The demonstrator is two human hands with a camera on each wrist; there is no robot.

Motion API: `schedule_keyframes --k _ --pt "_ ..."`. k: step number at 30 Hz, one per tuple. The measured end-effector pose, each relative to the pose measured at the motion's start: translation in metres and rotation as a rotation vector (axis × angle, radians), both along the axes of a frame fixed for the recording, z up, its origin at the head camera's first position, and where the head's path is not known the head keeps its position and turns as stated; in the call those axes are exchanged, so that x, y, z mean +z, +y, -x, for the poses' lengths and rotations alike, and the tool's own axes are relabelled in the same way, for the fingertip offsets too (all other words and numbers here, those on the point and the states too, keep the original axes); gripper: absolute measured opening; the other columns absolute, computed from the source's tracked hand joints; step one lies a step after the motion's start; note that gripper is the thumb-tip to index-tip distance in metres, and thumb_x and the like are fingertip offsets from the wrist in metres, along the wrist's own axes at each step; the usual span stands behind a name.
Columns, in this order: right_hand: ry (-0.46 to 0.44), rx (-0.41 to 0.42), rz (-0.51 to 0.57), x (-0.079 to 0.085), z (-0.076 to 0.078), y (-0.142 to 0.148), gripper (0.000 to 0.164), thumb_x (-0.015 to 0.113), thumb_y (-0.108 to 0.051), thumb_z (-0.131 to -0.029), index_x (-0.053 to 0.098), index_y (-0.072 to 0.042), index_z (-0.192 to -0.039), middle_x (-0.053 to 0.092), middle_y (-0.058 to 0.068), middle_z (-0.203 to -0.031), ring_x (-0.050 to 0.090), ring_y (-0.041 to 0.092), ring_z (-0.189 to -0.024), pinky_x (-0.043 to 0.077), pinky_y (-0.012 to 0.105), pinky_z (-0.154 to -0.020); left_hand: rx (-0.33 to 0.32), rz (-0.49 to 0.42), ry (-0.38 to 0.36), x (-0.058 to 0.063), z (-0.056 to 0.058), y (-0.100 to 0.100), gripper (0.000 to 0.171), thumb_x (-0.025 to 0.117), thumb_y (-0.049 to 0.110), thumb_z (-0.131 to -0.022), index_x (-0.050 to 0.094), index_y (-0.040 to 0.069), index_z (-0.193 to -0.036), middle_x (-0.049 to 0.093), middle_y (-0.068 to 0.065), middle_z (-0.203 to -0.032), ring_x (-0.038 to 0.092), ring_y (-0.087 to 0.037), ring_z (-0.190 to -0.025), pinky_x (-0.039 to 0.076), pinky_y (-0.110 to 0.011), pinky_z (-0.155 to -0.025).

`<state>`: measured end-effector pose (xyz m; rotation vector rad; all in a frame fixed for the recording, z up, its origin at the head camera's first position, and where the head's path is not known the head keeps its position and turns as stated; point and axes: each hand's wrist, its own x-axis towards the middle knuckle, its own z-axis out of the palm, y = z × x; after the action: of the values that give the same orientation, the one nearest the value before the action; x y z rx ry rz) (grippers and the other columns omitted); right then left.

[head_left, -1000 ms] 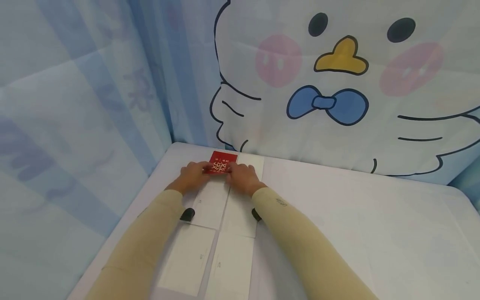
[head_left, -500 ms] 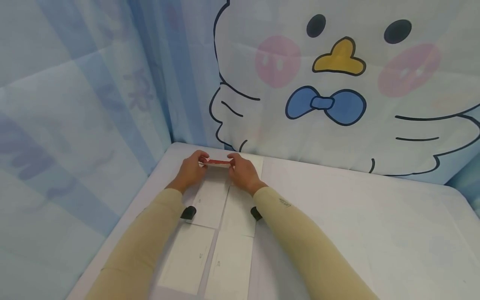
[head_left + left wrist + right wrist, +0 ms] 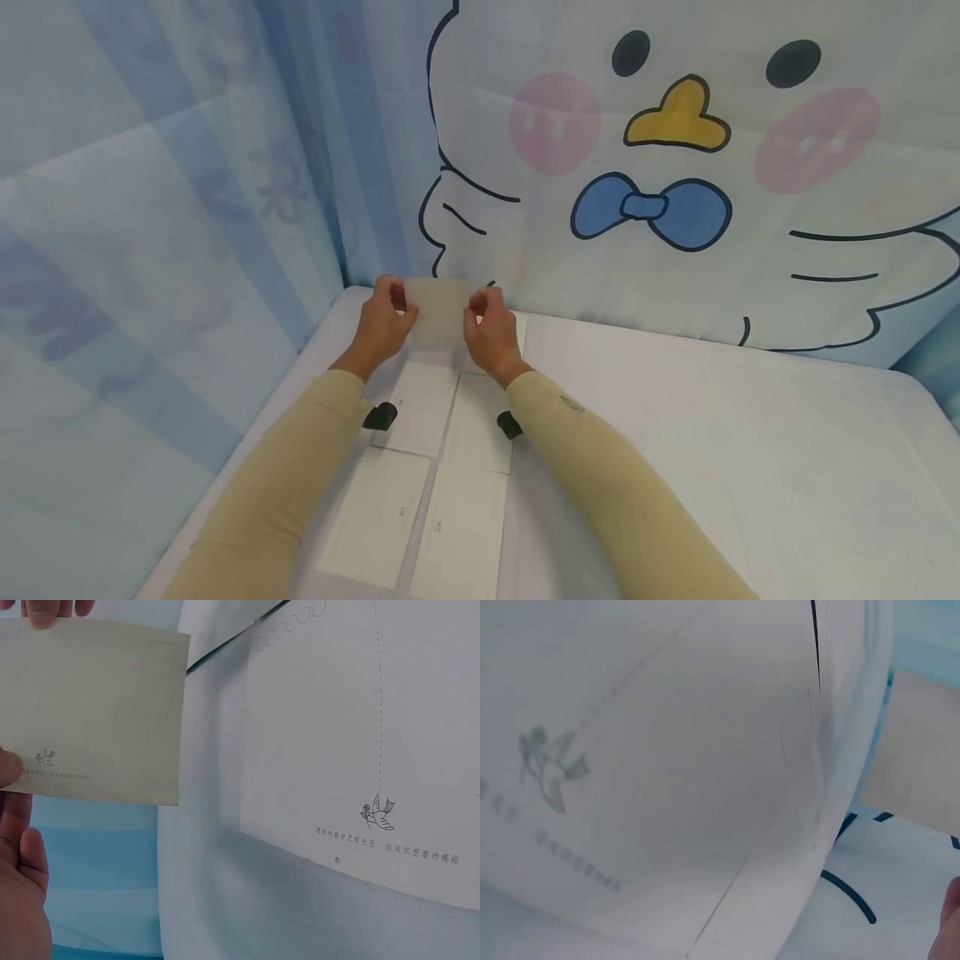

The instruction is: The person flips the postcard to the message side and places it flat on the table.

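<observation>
A postcard (image 3: 438,312) is raised nearly upright above the far left end of the table, its pale printed back toward me. My left hand (image 3: 381,321) pinches its left edge, thumb on the near face. At the opposite edge, my right hand (image 3: 491,333) pinches it the same way. In the left wrist view, a small bird drawing and a line of text mark the back of the held postcard (image 3: 112,712). Only part of the held postcard (image 3: 915,750) shows in the right wrist view, beside a fingertip. Its red front is hidden.
Several postcards lie back side up in two columns on the white table, among them one near left (image 3: 378,517) and one near right (image 3: 461,533). A curtain with a cartoon character (image 3: 675,275) hangs behind the table, and a blue striped curtain (image 3: 187,208) at the left.
The postcard lay flat with its red front up; both hands have lifted it and tilted it up, so its pale back now faces me. The hands rose slightly.
</observation>
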<state>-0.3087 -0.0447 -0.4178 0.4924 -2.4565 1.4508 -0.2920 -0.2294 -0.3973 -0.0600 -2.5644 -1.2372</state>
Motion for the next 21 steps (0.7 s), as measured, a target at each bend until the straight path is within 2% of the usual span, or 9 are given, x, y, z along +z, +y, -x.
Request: schedule_keyframes --k 2,5,8,12,16,19,21 --pt "0.022 -0.021 0.002 0.000 -0.001 -0.001 0.010 0.054 -0.006 -0.099 0.056 -0.001 -0.108 0.062 0.014 -0.106 0.062 0.028 -0.101 0.054 0.038 -0.091 0.015 -0.026 0.007 0.001 0.000 0.001 0.027 0.060 0.004 -0.096 0.044 -0.003 -0.117 0.060 -0.025 -0.112 0.061 -0.037 -0.106 0.050 -0.047 -0.093" --pt "0.060 -0.044 0.002 -0.001 -0.002 -0.002 0.011 0.054 -0.004 -0.098 0.062 0.001 -0.103 0.063 0.015 -0.102 0.061 0.028 -0.095 0.054 0.038 -0.086 0.013 -0.048 -0.001 0.000 -0.001 0.002 0.025 0.060 0.006 -0.097 0.049 -0.003 -0.118 0.060 -0.024 -0.118 0.060 -0.036 -0.112 0.048 -0.046 -0.097" --pt "0.066 -0.051 0.016 -0.001 -0.002 -0.003 0.018 0.054 -0.006 -0.099 0.065 0.002 -0.109 0.064 0.016 -0.105 0.061 0.028 -0.096 0.054 0.038 -0.086 -0.016 -0.043 -0.055 -0.001 -0.002 0.001 0.032 0.059 0.007 -0.099 0.054 -0.003 -0.128 0.058 -0.021 -0.131 0.057 -0.034 -0.117 0.047 -0.045 -0.101" --pt "0.028 -0.048 0.019 0.001 -0.002 -0.003 0.025 0.054 -0.006 -0.099 0.064 0.002 -0.120 0.062 0.016 -0.114 0.060 0.027 -0.100 0.052 0.038 -0.089 -0.045 -0.012 -0.132 -0.005 -0.005 -0.001 0.041 0.057 0.005 -0.100 0.053 0.002 -0.140 0.053 -0.017 -0.142 0.056 -0.032 -0.117 0.052 -0.044 -0.092" --pt "-0.009 0.000 0.003 -0.003 0.000 -0.002 0.032 0.058 -0.003 -0.097 0.059 0.004 -0.128 0.052 0.017 -0.128 0.060 0.026 -0.104 0.053 0.034 -0.092 -0.040 0.003 -0.140 -0.010 -0.004 -0.002 0.042 0.057 0.004 -0.099 0.054 0.004 -0.141 0.053 -0.018 -0.140 0.057 -0.033 -0.111 0.053 -0.044 -0.086" --pt "-0.013 0.029 0.004 -0.007 0.002 -0.001 0.036 0.061 -0.001 -0.096 0.057 0.006 -0.131 0.046 0.018 -0.134 0.061 0.025 -0.104 0.054 0.031 -0.092 -0.041 0.023 -0.137 -0.013 -0.002 -0.002 0.043 0.057 0.004 -0.099 0.054 0.002 -0.142 0.051 -0.021 -0.140 0.057 -0.033 -0.110 0.051 -0.044 -0.092" --pt "-0.009 0.020 -0.017 -0.010 0.003 0.000 0.035 0.061 -0.002 -0.096 0.058 0.006 -0.130 0.046 0.017 -0.134 0.061 0.026 -0.104 0.053 0.032 -0.092 -0.040 0.034 -0.142 -0.014 0.000 -0.002 0.043 0.056 0.005 -0.099 0.054 0.000 -0.142 0.050 -0.023 -0.140 0.057 -0.034 -0.111 0.050 -0.045 -0.096"
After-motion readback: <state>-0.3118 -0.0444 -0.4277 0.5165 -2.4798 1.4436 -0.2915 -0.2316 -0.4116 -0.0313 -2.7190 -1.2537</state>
